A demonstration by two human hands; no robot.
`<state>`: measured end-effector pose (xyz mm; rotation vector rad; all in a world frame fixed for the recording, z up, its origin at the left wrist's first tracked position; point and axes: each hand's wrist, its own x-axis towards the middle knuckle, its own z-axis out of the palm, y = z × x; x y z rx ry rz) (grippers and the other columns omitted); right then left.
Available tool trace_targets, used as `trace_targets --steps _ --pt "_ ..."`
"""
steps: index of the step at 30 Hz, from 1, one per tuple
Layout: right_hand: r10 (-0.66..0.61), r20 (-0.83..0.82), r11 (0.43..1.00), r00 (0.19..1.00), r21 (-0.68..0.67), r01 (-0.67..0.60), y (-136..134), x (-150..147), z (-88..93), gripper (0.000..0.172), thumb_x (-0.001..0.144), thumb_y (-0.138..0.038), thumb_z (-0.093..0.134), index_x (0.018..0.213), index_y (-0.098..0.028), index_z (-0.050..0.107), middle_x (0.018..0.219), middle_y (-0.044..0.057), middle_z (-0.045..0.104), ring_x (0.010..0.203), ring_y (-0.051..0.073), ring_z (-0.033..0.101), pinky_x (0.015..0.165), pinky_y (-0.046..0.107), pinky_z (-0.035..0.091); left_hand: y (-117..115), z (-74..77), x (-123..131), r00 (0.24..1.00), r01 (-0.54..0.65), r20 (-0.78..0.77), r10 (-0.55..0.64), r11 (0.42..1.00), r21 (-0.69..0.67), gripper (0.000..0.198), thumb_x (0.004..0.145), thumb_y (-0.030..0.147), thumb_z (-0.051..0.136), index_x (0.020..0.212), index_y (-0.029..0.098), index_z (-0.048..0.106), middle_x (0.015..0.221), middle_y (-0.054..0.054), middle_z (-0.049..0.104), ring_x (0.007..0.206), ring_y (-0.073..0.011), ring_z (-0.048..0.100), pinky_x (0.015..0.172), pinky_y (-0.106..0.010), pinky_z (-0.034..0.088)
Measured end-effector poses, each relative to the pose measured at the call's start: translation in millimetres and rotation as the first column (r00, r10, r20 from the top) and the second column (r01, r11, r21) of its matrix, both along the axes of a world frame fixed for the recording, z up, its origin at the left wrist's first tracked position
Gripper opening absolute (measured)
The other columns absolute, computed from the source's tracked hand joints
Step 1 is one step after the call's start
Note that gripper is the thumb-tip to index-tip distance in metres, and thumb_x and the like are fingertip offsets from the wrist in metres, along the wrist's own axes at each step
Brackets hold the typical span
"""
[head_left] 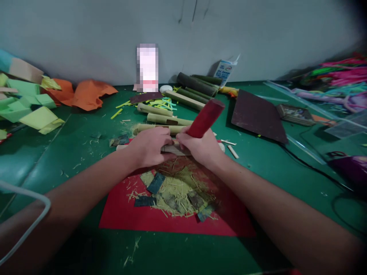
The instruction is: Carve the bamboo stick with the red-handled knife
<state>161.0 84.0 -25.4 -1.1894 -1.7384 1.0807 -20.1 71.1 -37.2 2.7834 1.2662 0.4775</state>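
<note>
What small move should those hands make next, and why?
Probably a short, careful stroke along the bamboo piece with the red-handled tool: the right hand grips the tool there, the left hand holds the piece, and shavings lie on the red sheet. The tool's tip is hidden, so I can't be sure.

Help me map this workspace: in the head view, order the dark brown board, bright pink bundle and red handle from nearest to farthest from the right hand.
1. Red handle, gripped in the right hand.
2. Dark brown board, to the right, beyond the hand.
3. Bright pink bundle, at the picture's far right.
</note>
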Motion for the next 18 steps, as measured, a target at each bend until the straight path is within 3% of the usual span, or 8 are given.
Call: trace_targets --steps 5,14,18 --pt "-0.089 -0.078 0.993 0.993 0.069 0.094 3 -1 -7.1 0.014 0.073 -0.030 0.060 0.065 -0.021 0.052 0.063 -0.003 0.055 0.060 0.012 0.049 0.057 0.028 0.039 1 -2.7 -1 1.000 -0.012 0.009 0.011 0.999 0.047 0.027 0.082 0.043 0.069 0.083 0.017 0.065 0.088 -0.008 0.065 0.084 -0.0251 0.062 0.068 -0.036 0.046" --pt "-0.066 -0.025 0.990 0.998 0.124 0.069 5 0 -10.5 0.014 0.073 -0.032 0.061 0.069 -0.022 0.052 0.068 -0.002 0.058 0.064 0.013 0.050 0.061 0.029 0.041 1 -3.3 -1 1.000 0.003 0.001 -0.003 0.998 0.067 0.029 0.083 0.046 0.068 0.085 0.018 0.066 0.090 -0.009 0.066 0.083 -0.0244 0.062 0.068 -0.035 0.046" --pt "-0.003 0.016 0.989 1.000 0.150 0.000 1 0 -9.0 0.014 0.073 -0.029 0.058 0.063 -0.023 0.050 0.065 -0.002 0.055 0.064 0.013 0.048 0.061 0.029 0.040 4 -0.1 -2 0.999 0.038 0.005 -0.038 0.998 0.057 0.028 0.087 0.045 0.064 0.083 0.018 0.068 0.084 -0.007 0.065 0.080 -0.0231 0.061 0.066 -0.034 0.044"
